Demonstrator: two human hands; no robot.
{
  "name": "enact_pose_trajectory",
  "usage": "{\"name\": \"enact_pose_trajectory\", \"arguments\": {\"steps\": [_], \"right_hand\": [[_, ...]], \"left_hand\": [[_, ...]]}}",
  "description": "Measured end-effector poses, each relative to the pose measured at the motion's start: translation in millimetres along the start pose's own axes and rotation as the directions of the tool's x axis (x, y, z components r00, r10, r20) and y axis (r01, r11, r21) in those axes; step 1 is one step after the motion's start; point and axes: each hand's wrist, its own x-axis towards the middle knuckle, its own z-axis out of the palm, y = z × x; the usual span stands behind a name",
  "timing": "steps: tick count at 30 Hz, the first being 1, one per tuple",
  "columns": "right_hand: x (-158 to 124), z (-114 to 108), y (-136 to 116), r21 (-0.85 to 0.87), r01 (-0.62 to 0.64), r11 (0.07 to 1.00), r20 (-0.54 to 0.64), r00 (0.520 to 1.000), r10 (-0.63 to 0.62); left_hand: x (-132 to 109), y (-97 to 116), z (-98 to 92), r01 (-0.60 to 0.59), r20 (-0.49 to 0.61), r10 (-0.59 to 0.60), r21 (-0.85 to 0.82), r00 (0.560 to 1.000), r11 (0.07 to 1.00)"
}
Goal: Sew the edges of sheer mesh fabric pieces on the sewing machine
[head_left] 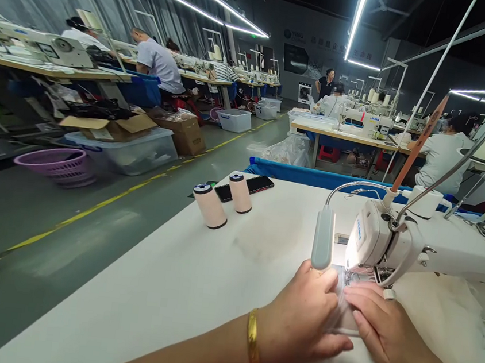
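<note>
Leftward, smooth white tabletop (170,289) lies open to its slanting edge; lower right, the left hand (307,309) curls, grip unclear, on sheer fabric (344,320); the right hand (389,327) rests, fingers extended, by the rounded sewing machine (367,235).

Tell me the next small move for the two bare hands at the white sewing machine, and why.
Probably ease the thin, pale, translucent fabric slightly further under the head of the white JUKI sewing machine. The bare left hand, fingers curled, and the bare right hand, fingers extended, sit at either side of the fabric, close to the machine's brightly lit head.
</note>
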Motion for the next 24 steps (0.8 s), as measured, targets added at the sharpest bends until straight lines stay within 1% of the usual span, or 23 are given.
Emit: {"name": "enact_pose_trajectory", "arguments": {"steps": [2,4,6,8,11,16,21,24], "right_hand": [[1.5,-1.9,-3.9,0.007,-0.022,1.0,0.042,0.999,0.021],[1.7,-2.1,-5.3,-0.049,-0.075,0.996,0.08,0.994,0.078],[0.5,-1.5,-4.7,-0.103,-0.097,0.99,0.1,0.989,0.107],[-1.0,-1.2,-3.3,-0.119,-0.08,0.99,0.104,0.99,0.093],[-2.4,-1.8,-2.4,-0.111,-0.046,0.993,0.095,0.994,0.056],[-2.4,-3.5,-4.1,-0.096,-0.06,0.994,0.12,0.99,0.071],[-1.2,-3.3,-3.3,-0.101,-0.055,0.993,0.119,0.991,0.067],[-0.4,-1.0,-1.4,-0.109,-0.054,0.993,0.102,0.993,0.065]], "left_hand": [[-3.7,0.7,1.7,-0.038,-0.004,0.038,-0.074,0.999,0.997],[-6.5,-2.0,4.7,-0.045,0.004,0.045,-0.122,0.999,0.991],[-8.2,-6.0,7.8,-0.038,0.009,0.04,-0.153,0.999,0.988],[-8.9,-8.8,11.0,-0.044,-0.007,0.043,-0.156,0.999,0.987],[-8.6,-9.2,16.5,-0.087,-0.057,0.079,-0.14,0.995,0.986],[-7.5,-6.3,24.1,-0.188,-0.131,0.169,-0.154,0.977,0.97],[-9.5,-7.9,25.1,-0.196,-0.178,0.17,-0.14,0.969,0.971],[-9.0,-9.6,25.6,-0.178,-0.18,0.153,-0.133,0.972,0.975]]}}
